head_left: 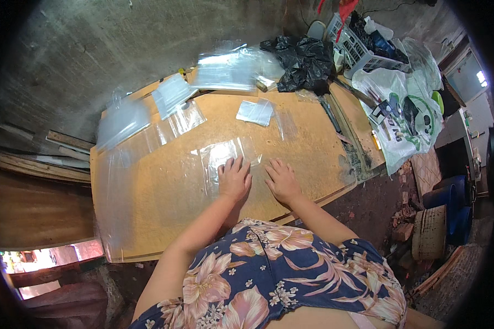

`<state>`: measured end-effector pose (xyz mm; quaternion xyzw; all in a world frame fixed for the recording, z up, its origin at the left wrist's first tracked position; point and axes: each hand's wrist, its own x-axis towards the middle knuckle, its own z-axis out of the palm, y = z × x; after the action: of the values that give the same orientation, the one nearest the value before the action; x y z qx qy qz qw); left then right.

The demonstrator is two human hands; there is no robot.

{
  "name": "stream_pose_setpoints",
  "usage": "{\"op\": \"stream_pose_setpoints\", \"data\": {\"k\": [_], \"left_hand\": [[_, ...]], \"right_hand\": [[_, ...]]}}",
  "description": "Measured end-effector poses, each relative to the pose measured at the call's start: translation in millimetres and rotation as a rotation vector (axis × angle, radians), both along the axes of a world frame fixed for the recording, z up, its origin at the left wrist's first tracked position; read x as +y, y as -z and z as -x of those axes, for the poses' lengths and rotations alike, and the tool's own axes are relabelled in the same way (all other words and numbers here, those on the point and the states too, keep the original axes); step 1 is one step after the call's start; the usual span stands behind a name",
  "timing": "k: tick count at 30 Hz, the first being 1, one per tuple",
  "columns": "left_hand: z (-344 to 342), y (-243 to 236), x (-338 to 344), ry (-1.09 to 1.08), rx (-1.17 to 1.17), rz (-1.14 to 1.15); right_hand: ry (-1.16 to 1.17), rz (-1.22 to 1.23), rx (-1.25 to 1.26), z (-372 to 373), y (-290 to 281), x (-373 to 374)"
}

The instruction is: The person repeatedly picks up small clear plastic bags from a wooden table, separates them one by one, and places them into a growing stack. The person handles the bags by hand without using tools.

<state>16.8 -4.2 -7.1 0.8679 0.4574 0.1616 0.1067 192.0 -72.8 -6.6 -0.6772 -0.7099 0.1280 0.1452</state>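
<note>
Palm down, my left hand (pixel 235 180) rests with fingers stretched on the lower right part of a clear plastic bag (pixel 213 156). The bag lies flat and shiny on the wooden tabletop (pixel 164 181). My right hand (pixel 282 180) is spread on the board just to the right, close to the bag's right edge; whether it touches the film I cannot tell. Neither hand grips anything. Beyond them lies a small stack of clear bags (pixel 255 112), with a loose sheet of film (pixel 286 126) at its right.
Stacks of clear plastic bags (pixel 222 70) line the far edge, with another stack (pixel 123 122) at far left. A crumpled black plastic bag (pixel 304 63) sits at the back. On the right are a grey crate (pixel 359 52) and a white plastic bag (pixel 392 120) with small tools on it.
</note>
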Motion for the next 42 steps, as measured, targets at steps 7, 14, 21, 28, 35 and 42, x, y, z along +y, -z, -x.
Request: {"op": "stream_pose_setpoints", "data": {"k": [7,14,21,28,35,42], "left_hand": [[-5.8,-0.6,-0.1,-0.046,0.023,0.068],[-9.0,0.2,-1.4,-0.072,-0.027,0.06],[-8.4,-0.5,-3.0,-0.08,-0.012,0.046],[-6.8,-0.9,-2.3,-0.099,0.007,0.103],[-7.1,-0.7,-2.2,-0.115,0.069,0.154],[-6.0,-2.7,-2.1,-0.11,0.075,0.165]], "right_hand": [[-0.019,-0.024,0.004,-10.7,-0.7,0.5],[-0.011,-0.03,0.015,-12.6,-0.8,-1.9],[0.0,-0.036,0.005,-11.5,-1.9,-2.5],[0.337,-0.232,0.099,-52.0,4.9,-11.7],[1.104,-0.391,-0.096,-165.1,16.5,-71.4],[1.108,-0.217,-0.077,-184.7,27.5,-82.1]]}}
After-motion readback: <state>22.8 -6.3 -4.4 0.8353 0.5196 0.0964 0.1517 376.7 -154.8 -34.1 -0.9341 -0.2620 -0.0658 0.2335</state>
